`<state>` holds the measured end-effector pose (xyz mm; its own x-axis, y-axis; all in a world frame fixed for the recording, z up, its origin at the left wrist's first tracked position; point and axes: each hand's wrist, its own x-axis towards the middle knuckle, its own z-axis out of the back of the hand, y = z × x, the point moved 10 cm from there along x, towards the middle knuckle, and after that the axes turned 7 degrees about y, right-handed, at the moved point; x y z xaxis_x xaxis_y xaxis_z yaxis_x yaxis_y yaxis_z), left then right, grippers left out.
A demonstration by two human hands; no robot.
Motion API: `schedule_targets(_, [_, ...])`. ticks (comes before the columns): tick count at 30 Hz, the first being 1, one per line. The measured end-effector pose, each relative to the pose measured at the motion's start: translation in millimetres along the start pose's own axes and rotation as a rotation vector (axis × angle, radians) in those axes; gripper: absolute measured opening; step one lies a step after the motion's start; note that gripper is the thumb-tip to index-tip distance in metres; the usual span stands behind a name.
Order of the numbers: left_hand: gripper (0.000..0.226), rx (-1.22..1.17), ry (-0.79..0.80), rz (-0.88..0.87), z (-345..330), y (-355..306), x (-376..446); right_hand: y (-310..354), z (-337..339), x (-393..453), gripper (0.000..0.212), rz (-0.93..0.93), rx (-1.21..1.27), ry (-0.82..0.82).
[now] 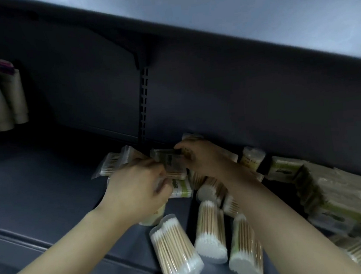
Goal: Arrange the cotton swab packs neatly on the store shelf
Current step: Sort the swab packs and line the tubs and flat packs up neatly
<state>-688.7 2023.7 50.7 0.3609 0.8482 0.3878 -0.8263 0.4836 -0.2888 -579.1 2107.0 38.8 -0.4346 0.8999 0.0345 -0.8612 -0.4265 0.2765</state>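
Observation:
Both hands reach deep onto a dark grey shelf (50, 188). My left hand (136, 187) and my right hand (200, 159) together grip a small stack of flat cotton swab packs (173, 163) near the back wall. Another clear pack (113, 163) lies behind my left hand. Several heart-shaped clear packs (174, 250) of wooden-stick swabs lie loose and tilted near the shelf's front, between my forearms. Flat packs with green labels (284, 168) sit to the right, partly in a rough row.
Tall beige tubes with purple caps (5, 95) stand at the shelf's far left. The shelf above (253, 24) overhangs the work area. A slotted upright (144, 105) runs down the back wall. A jumbled pile of packs (340, 200) fills the right side.

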Motion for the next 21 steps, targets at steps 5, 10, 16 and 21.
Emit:
schedule_targets(5, [0.028,0.035,-0.021,0.027,7,7,-2,6,-23,12,0.027,0.021,0.043,0.239])
schedule_targets(10, [0.029,0.065,-0.024,0.043,9,10,0,3,-33,17,0.02,-0.018,0.038,0.314])
schedule_targets(16, [0.039,0.015,-0.03,0.095,8,15,1,4,-39,21,0.036,-0.05,-0.016,0.42])
schedule_targets(21, [0.023,0.048,-0.076,0.127,15,16,0,4,-36,25,0.032,-0.029,0.018,0.32])
